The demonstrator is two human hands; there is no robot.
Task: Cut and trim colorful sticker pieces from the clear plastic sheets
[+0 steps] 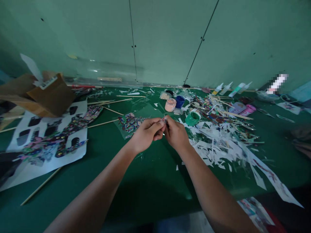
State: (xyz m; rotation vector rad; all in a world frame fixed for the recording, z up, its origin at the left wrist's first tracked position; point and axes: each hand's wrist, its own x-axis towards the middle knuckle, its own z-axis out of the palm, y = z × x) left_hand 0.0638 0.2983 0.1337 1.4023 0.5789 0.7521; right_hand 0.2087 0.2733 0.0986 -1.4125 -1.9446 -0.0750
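Note:
My left hand and my right hand meet fingertip to fingertip over the middle of the green table. Both are closed, pinching a tiny pale, shiny piece that is too small to name and mostly covered by the fingers. Just left of my left hand lies a clear plastic sheet with many small colourful pieces on it. Beyond my hands stand a jar of pale pink paint and a dark blue jar. An open pot of green paint is right of my right hand.
White paper scraps heap on the right, with tools and glue bottles behind. At left, a cardboard box rests on a printed sheet. Thin wooden sticks lie about. A green wall closes the back.

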